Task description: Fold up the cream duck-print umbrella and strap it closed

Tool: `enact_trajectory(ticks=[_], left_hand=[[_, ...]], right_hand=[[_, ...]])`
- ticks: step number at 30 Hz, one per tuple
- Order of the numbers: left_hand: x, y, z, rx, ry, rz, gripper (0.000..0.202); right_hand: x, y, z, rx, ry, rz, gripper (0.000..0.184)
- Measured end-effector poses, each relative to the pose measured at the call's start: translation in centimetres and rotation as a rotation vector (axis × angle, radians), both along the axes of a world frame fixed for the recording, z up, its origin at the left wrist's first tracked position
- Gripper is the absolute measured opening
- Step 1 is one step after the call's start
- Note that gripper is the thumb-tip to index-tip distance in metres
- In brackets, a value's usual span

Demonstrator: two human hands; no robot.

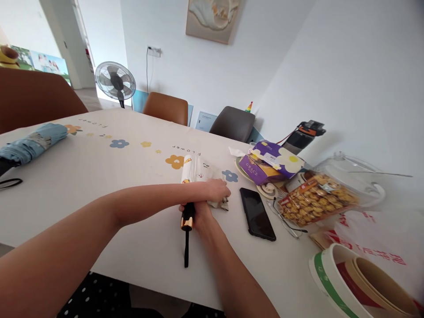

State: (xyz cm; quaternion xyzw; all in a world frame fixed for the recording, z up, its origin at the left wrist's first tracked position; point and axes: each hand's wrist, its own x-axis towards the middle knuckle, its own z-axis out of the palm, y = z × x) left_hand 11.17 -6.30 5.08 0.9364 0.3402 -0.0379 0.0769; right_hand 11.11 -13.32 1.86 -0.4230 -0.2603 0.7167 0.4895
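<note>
A white folding umbrella [191, 168] with small cartoon prints lies folded over the table, its black handle [187, 212] with a gold-coloured end pointing at me. A black wrist strap [186, 251] hangs from that end. My right hand [201, 213] is closed round the handle, with fingertips showing on its left side. Across it reaches my left arm. My left hand [219, 190] is closed on the loose fabric at the umbrella's right side; its fingertips are partly hidden. My left forearm covers the middle of the umbrella.
A blue folded umbrella [36, 141] lies at the left. To the right are a black phone [257, 214], eyeglasses [286, 221], a purple tissue box [261, 168], a snack jar [318, 198], a dark bottle [300, 139] and tape-like rolls [351, 274]. Chairs [167, 107] line the far edge.
</note>
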Motion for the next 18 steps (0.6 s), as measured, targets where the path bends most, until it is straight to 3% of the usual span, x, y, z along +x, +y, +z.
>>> enact_trajectory(ticks=[7,13,18], left_hand=[[-0.7,0.1,0.3,0.061,-0.176,0.091,0.026],[-1.5,-0.2,0.0,0.213,-0.669,0.225,0.023],[-3.9,-1.4,1.1,0.399,-1.030,0.282,0.017]], right_hand=[[-0.1,0.1,0.2,-0.128,0.104,0.022,0.014],[-0.1,0.2,0.2,-0.121,0.106,0.071,0.012],[-0.1,0.2,0.1,-0.123,0.098,0.090,0.009]])
